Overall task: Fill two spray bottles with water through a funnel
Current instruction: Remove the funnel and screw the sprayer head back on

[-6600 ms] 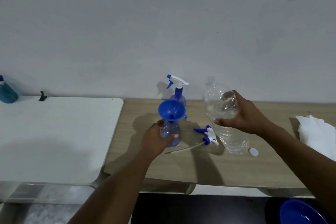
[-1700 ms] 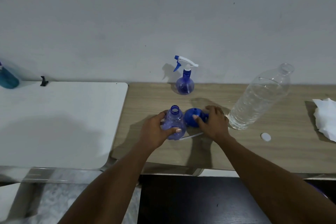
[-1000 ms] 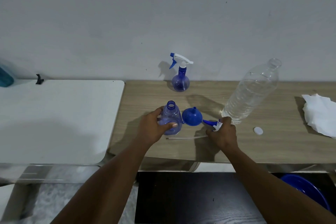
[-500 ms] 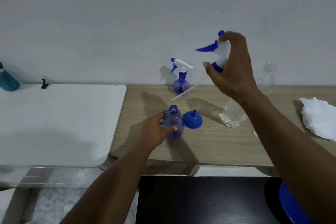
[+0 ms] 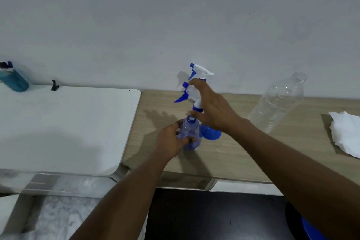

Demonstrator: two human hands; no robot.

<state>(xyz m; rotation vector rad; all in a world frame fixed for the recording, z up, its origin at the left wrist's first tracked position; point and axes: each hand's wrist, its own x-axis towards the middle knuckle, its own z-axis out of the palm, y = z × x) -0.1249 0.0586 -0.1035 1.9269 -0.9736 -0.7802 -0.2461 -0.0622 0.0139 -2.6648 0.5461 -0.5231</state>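
Observation:
A small open purple spray bottle (image 5: 191, 134) stands on the wooden table (image 5: 233, 152), and my left hand (image 5: 171, 142) grips its body. My right hand (image 5: 212, 107) holds a white and blue spray head (image 5: 190, 93) just above the bottle's open neck. The blue funnel (image 5: 211, 134) lies on the table right of the bottle, partly under my right wrist. A second spray bottle (image 5: 200, 71) with its head on stands by the wall, mostly hidden behind my right hand. The big clear water bottle (image 5: 278, 101) stands uncapped at the right.
A white table (image 5: 68, 126) adjoins on the left, with a teal bottle (image 5: 13, 79) and a small black object (image 5: 55, 85) at the wall. White crumpled paper (image 5: 346, 134) lies far right. A blue bowl (image 5: 311, 230) sits below the table edge.
My right hand picked the spray head up from the table, lifted it high, then lowered it to just above the open bottle's neck. My left hand stayed on the bottle.

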